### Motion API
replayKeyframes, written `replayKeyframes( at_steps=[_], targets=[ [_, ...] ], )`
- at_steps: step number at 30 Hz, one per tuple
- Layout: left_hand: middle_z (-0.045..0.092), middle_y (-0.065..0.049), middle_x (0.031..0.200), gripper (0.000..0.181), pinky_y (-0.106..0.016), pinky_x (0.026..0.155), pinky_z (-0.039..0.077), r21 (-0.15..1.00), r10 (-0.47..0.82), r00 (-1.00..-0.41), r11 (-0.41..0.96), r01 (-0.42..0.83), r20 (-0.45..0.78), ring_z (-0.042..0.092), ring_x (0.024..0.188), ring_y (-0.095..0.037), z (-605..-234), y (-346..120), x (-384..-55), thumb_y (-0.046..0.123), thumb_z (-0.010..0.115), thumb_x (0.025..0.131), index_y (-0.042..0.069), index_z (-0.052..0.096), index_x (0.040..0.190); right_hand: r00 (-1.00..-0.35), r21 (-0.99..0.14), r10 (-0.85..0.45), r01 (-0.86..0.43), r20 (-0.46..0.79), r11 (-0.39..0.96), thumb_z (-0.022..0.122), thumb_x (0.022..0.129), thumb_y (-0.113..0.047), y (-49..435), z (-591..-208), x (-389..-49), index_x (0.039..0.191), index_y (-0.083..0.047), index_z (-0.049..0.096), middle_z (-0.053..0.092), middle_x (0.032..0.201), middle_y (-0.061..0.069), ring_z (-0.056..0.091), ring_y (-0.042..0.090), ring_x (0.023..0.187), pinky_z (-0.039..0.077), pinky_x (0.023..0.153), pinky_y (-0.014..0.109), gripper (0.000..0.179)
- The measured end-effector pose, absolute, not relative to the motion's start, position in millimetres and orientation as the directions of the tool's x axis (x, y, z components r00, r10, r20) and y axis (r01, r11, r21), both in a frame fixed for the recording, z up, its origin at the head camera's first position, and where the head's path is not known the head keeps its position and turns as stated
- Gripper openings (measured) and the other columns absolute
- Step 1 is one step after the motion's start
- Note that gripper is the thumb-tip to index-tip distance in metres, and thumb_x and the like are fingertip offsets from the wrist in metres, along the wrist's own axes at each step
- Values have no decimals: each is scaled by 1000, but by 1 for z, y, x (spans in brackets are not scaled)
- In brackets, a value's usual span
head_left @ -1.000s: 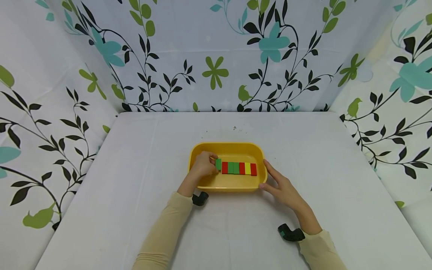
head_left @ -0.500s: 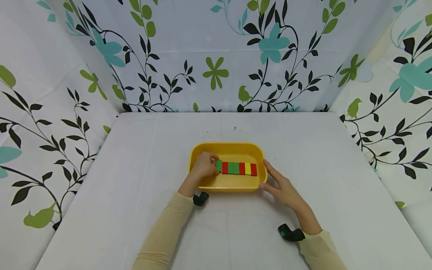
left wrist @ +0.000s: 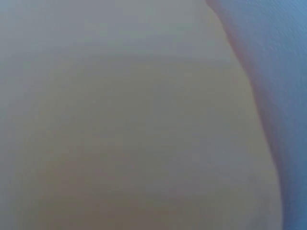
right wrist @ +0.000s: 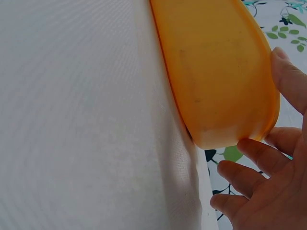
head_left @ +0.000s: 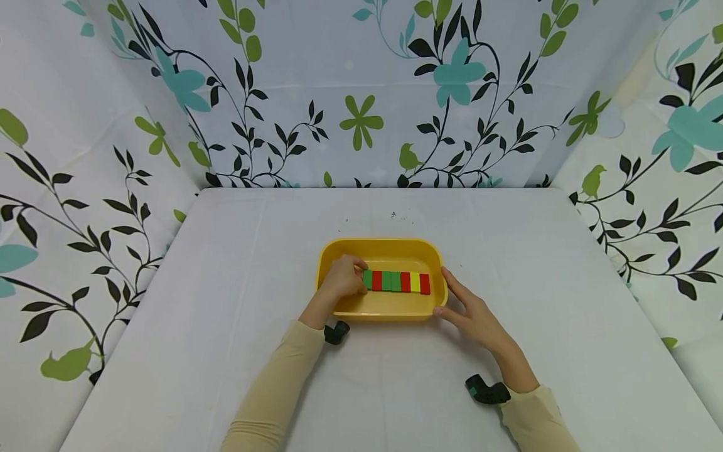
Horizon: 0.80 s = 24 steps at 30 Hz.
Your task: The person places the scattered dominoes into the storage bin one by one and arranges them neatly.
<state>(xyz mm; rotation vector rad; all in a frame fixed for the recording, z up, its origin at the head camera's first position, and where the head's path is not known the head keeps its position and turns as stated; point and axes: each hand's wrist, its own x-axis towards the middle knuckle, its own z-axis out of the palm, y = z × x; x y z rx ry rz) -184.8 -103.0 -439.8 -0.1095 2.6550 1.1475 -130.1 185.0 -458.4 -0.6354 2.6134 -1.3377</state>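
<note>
Six flat rectangular blocks lie side by side in a straight row across the floor of a yellow tray, touching edge to edge: from left to right green, red, a wider green, red, yellow, red. The tray is a shallow oblong tub with rounded corners and a smooth glossy wall, standing near the middle of the white table. The left hand reaches inside the tray's left end, its fingers curled and its fingertips at the leftmost green block; whether it pinches the block or only presses against it cannot be told. The right hand lies relaxed outside the tray's right end, straight fingers and thumb resting against the wall and near-right corner. The left wrist view is a blur.
</note>
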Motion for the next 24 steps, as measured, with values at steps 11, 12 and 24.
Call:
replayKeyframes(
  at_steps=[11, 12, 24],
  targets=[
    [54, -5, 72, 49, -23, 56, 38, 699, 50, -970, 702, -135, -237, 48, 63, -17, -440, -100, -184, -4, 82, 69, 3, 68, 115, -902, -807, -427, -296, 60, 512, 68, 92, -28, 186, -457, -129, 157, -15, 19, 23, 161, 15, 23, 40, 147, 27, 112, 59, 83],
    [54, -5, 72, 49, -23, 55, 38, 701, 50, -969, 700, -138, -241, 48, 63, -17, -440, -100, -183, -4, 82, 69, 2, 68, 115, -902, -807, -427, -296, 60, 511, 68, 92, -28, 186, -457, -129, 157, -15, 19, 23, 161, 15, 23, 40, 147, 27, 112, 59, 83],
    [63, -9, 87, 55, -25, 61, 45, 721, 34, -986, 686, -97, -164, 55, 68, -17, -436, -102, -178, 8, 82, 76, 3, 63, 126, -902, -803, -427, -297, 59, 516, 68, 91, -29, 185, -458, -130, 157, -14, 19, 23, 161, 16, 23, 41, 147, 26, 112, 58, 83]
  ],
)
